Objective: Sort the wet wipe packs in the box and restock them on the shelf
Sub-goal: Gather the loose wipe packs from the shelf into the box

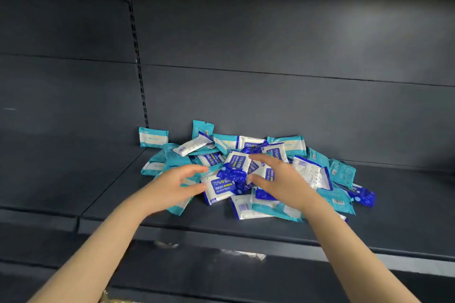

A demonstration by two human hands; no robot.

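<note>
A loose heap of wet wipe packs lies on the dark shelf (369, 229): several teal packs (342, 172) and several blue-and-white alcohol wipe packs (221, 188), mixed and overlapping. One teal pack (153, 137) stands apart against the back wall at the left. My left hand (172, 186) hovers at the heap's left edge, fingers spread and slightly bent, holding nothing. My right hand (278, 179) reaches over the middle of the heap, fingers spread above a blue pack (236, 167); whether it touches the pack I cannot tell. No box is in view.
The shelf's back panel (295, 44) rises behind the heap, with a slotted upright (139, 69) at the left. The shelf's front lip (246, 238) runs below my forearms. A lower shelf level shows some white scuffs (246, 254).
</note>
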